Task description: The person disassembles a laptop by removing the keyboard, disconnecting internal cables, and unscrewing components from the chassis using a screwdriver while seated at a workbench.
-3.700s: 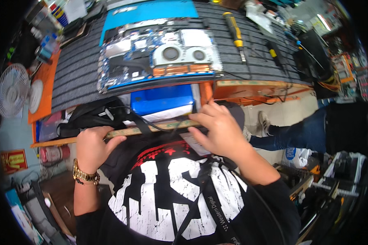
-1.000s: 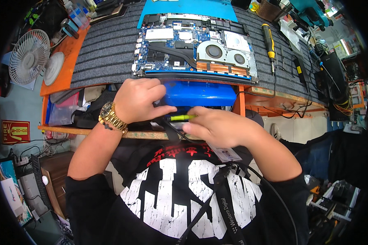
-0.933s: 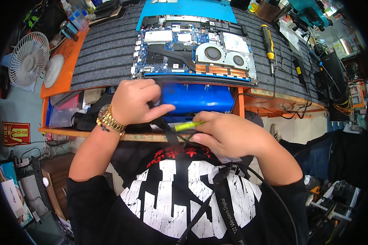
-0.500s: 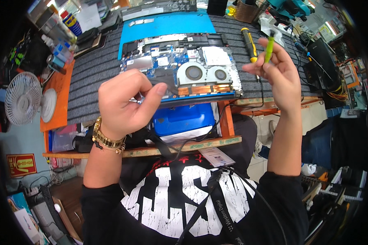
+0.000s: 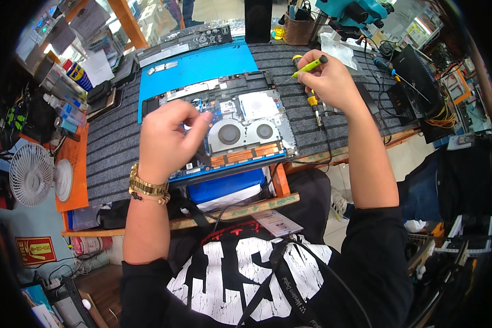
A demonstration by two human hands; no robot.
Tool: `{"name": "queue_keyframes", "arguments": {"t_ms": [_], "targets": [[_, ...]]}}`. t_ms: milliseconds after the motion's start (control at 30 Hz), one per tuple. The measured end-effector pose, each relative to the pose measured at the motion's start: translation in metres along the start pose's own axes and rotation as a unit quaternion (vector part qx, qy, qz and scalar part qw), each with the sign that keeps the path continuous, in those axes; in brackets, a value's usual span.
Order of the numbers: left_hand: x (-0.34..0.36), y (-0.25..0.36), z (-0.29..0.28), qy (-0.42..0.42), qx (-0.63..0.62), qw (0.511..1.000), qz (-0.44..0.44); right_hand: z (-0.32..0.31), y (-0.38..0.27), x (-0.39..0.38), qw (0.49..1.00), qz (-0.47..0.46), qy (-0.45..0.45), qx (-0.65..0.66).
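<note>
An opened laptop base (image 5: pixel 197 170) lies on the bench, with its circuit board, two round fans and copper heat pipes (image 5: pixel 245 156) exposed. Over its left part hovers my left hand (image 5: pixel 172 131), fingers curled and thumb against them; whatever they pinch, if anything, is hidden. Up and to the right, beyond the laptop's far right corner, my right hand (image 5: pixel 333 82) grips a small lime-green screwdriver (image 5: pixel 310 66). Its thin tip points down to the left, above the mat. Partly behind that hand, a yellow and black screwdriver (image 5: pixel 311 100) rests on the mat.
A blue mat (image 5: pixel 202 68) lies behind the laptop, with a long dark battery pack (image 5: pixel 186 45) at its far edge. A small white fan (image 5: pixel 34 175) stands at the left. A teal microscope (image 5: pixel 350 13) is at the far right, and a cable (image 5: pixel 329 145) hangs over the front edge.
My view has shifted, so the bench sits differently. The green screwdriver has swung from nearly upright to slanting down leftward, and my right fingers have closed round it. My left hand stays curled over the laptop.
</note>
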State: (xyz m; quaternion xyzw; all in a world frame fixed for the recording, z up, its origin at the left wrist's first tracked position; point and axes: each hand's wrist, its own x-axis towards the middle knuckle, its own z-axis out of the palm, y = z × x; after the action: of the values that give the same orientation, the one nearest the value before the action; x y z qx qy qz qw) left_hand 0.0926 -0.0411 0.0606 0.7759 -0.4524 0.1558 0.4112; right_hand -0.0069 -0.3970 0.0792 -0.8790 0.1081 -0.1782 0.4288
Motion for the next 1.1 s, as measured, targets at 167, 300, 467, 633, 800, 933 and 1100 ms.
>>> {"name": "queue_keyframes", "arguments": {"t_ms": [167,300,467,633,800,933,1100], "targets": [[-0.007,-0.049,-0.014,0.061,-0.001,0.991,-0.121,-0.018,-0.011,0.015,0.988,0.008,-0.116,-0.101],[-0.011,-0.084,-0.034,0.112,-0.049,0.972,-0.202,-0.015,-0.010,0.023,0.993,-0.010,-0.091,-0.081],[-0.017,-0.092,-0.032,0.055,-0.046,0.963,-0.261,-0.005,0.001,0.029,0.992,-0.043,-0.086,-0.083],[-0.018,-0.086,-0.025,0.040,-0.021,0.967,-0.251,0.003,0.004,0.032,0.988,-0.051,-0.097,-0.112],[-0.016,-0.086,-0.025,0.058,-0.024,0.972,-0.227,0.005,0.001,0.032,0.986,-0.039,-0.103,-0.128],[-0.017,-0.085,-0.025,0.059,-0.029,0.969,-0.236,0.004,0.000,0.033,0.985,-0.046,-0.106,-0.130],[-0.016,-0.083,-0.025,0.057,-0.032,0.969,-0.238,0.004,-0.001,0.033,0.983,-0.048,-0.103,-0.141]]}}
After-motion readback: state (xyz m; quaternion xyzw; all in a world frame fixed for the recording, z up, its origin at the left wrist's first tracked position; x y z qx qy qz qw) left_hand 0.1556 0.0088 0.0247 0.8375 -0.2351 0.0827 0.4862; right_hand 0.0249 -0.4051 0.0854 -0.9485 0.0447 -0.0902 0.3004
